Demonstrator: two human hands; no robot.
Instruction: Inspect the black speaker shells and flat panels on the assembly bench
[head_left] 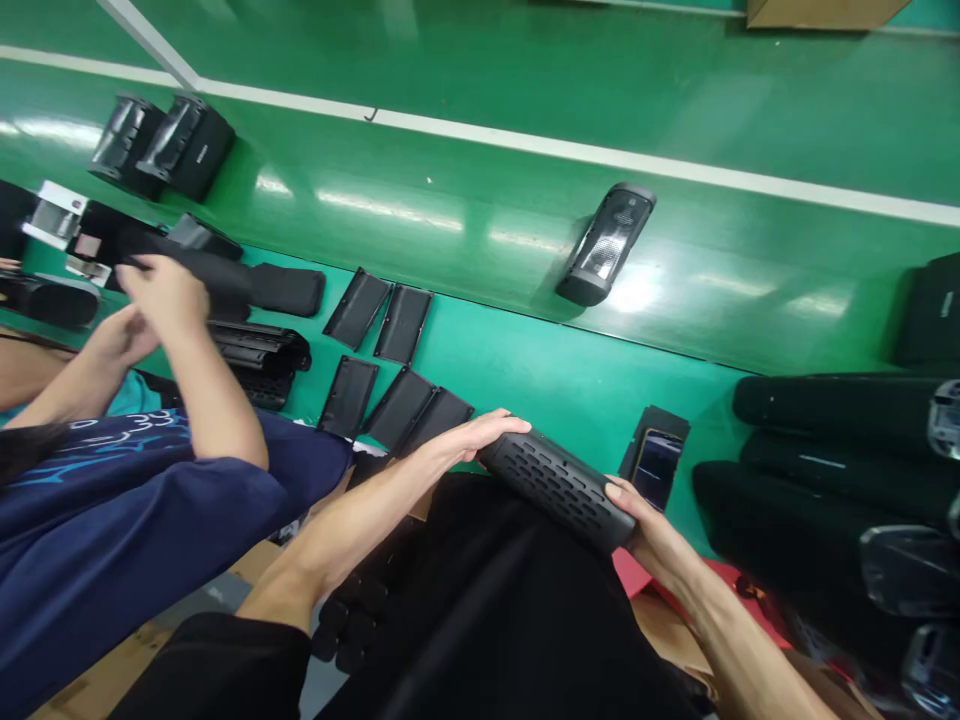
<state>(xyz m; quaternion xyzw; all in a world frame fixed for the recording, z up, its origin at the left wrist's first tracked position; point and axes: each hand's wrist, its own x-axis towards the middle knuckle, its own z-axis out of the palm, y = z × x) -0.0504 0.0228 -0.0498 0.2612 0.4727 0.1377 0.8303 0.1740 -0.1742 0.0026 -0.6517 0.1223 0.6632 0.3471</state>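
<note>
A black slotted panel is held in front of my body, close to the near edge of the green work surface. My left hand grips its left end, fingers along the upper edge. The right end is in my right hand, with the thumb on top of the slotted face and the other fingers hidden beneath. Several flat black panels lie on the surface to the left. Just right of the held panel, a phone rests on a dark object.
Beyond stands a black cylindrical speaker. Large dark rolls fill the right side. At left a person in a navy sleeve works beside stacked black housings. Two black boxes stand at the far left.
</note>
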